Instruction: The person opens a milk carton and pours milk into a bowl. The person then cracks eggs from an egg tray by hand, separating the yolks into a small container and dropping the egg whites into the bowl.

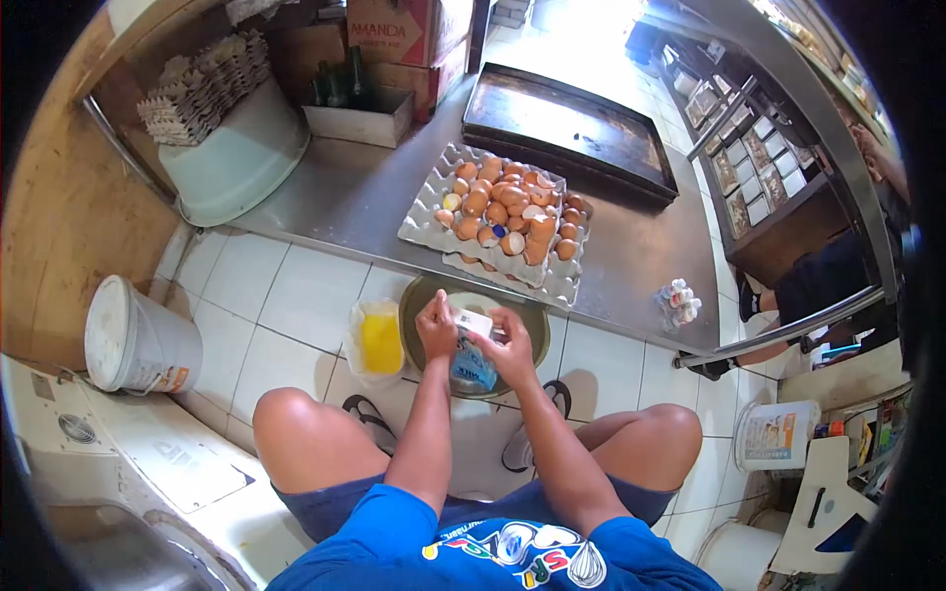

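Note:
Between my hands is a blue and white milk carton (473,357), held over a wide round bowl (534,347) on the floor. My left hand (438,327) is closed at the carton's upper left side. My right hand (507,350) has its fingers wrapped on the carton's right side. Just left of the bowl stands a clear container of yellow liquid (380,343). On the metal table (631,256) beyond, egg trays (424,219) bear several brown eggs and broken shells (512,197).
A dark baking tray (567,123) lies at the table's back. Small bottles (678,303) stand at its right corner. White buckets (138,335) flank me left and right. An upturned tub (236,158) carries stacked cartons (202,84). Another person's leg (808,286) shows at right.

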`<act>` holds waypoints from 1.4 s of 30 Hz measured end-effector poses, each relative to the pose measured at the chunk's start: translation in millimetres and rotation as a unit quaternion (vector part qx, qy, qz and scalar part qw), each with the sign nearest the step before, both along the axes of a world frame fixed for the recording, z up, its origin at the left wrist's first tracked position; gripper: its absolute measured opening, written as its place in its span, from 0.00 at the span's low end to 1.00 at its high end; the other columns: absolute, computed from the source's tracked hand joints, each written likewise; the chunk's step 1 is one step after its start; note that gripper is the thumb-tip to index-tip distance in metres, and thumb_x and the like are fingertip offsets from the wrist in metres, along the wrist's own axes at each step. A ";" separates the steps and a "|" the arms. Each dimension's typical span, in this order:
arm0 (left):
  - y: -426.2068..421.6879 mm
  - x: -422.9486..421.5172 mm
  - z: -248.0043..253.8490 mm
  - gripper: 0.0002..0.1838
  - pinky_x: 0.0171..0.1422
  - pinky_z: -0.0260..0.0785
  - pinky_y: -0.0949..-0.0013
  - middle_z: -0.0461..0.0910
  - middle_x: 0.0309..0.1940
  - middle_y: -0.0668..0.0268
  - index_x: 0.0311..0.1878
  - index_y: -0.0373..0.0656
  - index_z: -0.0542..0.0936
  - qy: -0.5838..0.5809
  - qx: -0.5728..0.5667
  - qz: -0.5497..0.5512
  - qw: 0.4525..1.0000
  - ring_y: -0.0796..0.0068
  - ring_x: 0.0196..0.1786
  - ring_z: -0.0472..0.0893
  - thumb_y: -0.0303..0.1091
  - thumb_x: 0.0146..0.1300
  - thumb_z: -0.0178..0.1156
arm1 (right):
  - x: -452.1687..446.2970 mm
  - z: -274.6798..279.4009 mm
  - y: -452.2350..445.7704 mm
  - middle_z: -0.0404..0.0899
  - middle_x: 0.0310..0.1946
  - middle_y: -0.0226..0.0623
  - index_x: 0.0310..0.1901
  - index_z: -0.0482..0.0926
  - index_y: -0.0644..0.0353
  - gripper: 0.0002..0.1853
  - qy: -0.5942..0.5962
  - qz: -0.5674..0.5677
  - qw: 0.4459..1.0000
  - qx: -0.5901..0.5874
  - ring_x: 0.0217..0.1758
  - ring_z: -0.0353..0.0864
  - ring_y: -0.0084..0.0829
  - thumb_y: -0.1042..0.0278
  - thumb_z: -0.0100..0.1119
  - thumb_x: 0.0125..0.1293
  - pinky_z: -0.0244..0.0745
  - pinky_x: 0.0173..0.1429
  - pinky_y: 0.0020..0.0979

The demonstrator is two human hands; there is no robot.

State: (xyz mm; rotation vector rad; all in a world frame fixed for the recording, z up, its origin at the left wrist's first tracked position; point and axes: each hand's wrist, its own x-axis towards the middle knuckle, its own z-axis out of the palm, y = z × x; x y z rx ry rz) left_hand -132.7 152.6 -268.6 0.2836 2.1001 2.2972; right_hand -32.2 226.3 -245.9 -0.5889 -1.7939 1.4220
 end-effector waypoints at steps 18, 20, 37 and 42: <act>-1.7 8.7 0.0 0.28 0.31 0.66 0.68 0.78 0.16 0.63 0.23 0.35 0.81 -0.069 -0.087 -0.005 0.994 0.72 0.20 0.73 0.47 0.73 0.50 | 14.1 -0.8 -8.5 0.80 0.21 0.42 0.35 0.81 0.65 0.21 -0.223 -0.002 0.940 0.257 0.20 0.76 0.44 0.54 0.73 0.53 0.72 0.28 0.35; -1.8 10.8 2.6 0.29 0.30 0.66 0.67 0.78 0.15 0.62 0.21 0.34 0.81 -0.072 -0.100 0.004 0.992 0.72 0.20 0.73 0.48 0.72 0.51 | 15.7 -1.9 -8.6 0.80 0.22 0.43 0.36 0.81 0.65 0.21 -0.240 0.008 0.936 0.256 0.21 0.77 0.45 0.54 0.72 0.53 0.72 0.29 0.36; -8.3 -1.4 23.6 0.31 0.32 0.67 0.73 0.76 0.15 0.68 0.21 0.39 0.84 -0.186 -0.156 -0.013 0.970 0.74 0.22 0.73 0.59 0.67 0.56 | 12.9 3.2 -9.0 0.77 0.23 0.45 0.31 0.76 0.63 0.23 -0.270 0.034 0.908 0.319 0.20 0.75 0.45 0.47 0.67 0.57 0.71 0.27 0.41; 4.2 -24.6 -57.1 0.30 0.34 0.69 0.69 0.81 0.19 0.64 0.25 0.43 0.84 -0.113 -0.129 -0.024 0.985 0.69 0.25 0.77 0.63 0.63 0.58 | 1.4 -44.4 -12.0 0.78 0.25 0.42 0.35 0.79 0.59 0.16 -0.268 0.012 0.894 0.360 0.21 0.76 0.42 0.53 0.63 0.57 0.70 0.26 0.42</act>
